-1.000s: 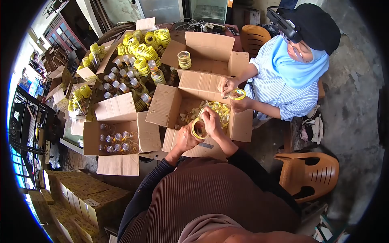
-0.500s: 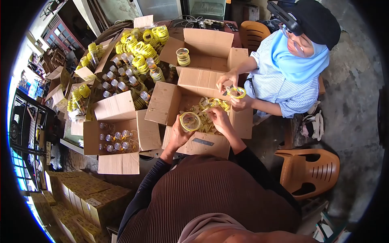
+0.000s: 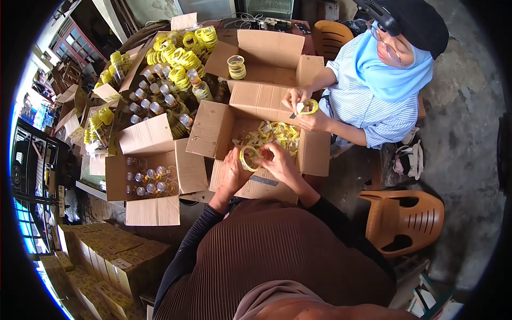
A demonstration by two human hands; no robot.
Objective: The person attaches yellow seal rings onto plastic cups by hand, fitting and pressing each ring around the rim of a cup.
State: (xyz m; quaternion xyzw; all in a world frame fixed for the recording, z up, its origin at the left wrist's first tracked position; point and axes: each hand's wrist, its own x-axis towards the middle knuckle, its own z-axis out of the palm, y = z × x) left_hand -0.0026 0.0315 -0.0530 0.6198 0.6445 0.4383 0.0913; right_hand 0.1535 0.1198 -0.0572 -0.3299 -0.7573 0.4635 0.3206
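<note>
A clear round plastic cup with a yellow band [image 3: 249, 159] is in my left hand [image 3: 233, 172], tilted so that its round end faces me. My right hand [image 3: 279, 162] is at the cup's right side, thumb and fingers closed against its edge. Both hands are over the near side of an open cardboard box [image 3: 206, 130]. Inside that box lies a loose heap of yellow and clear strips [image 3: 277, 136]. Across the box, a co-worker's hands [image 3: 306, 114] hold a similar yellow-banded cup [image 3: 308, 106].
Behind stands another open box [image 3: 269, 45] with a stack of yellow-banded cups [image 3: 236, 68] at its edge. Many yellow-banded cups [image 3: 178, 58] and capped clear bottles [image 3: 154, 104] crowd the left. A box of bottles [image 3: 114, 178] is nearer. An orange chair [image 3: 410, 221] stands right.
My right hand has come from above the heap to the cup's edge. The cup has turned in my left hand. The co-worker's hands remain at their cup.
</note>
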